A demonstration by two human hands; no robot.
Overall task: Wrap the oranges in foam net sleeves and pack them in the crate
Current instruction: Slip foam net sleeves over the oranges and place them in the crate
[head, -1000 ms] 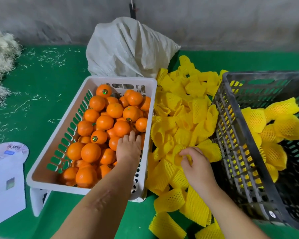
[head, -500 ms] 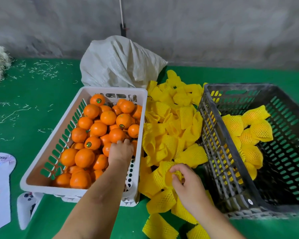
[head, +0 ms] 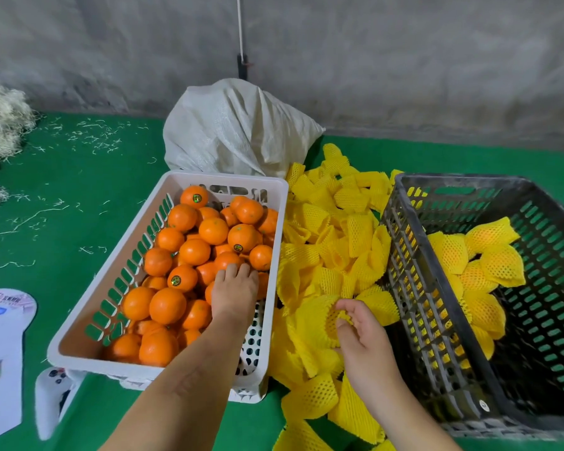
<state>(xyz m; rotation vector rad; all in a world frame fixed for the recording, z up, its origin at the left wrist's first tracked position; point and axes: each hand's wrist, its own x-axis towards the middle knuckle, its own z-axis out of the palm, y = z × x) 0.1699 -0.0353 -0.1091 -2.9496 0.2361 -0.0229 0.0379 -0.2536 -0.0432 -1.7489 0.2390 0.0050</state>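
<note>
A white basket on the green floor holds a heap of bare oranges. My left hand reaches into its right side, fingers curled over an orange that it mostly hides. A pile of yellow foam net sleeves lies between the basket and a dark crate. My right hand pinches one sleeve at the near end of the pile. Several sleeved oranges lie inside the crate.
A white sack stands behind the basket against a grey wall. Pale straw is heaped at the far left, with shreds scattered on the floor. White printed cardboard lies at the near left.
My left hand has closed down over an orange in the basket. My right hand has taken hold of a sleeve and opened it a little. The view has tilted up.
</note>
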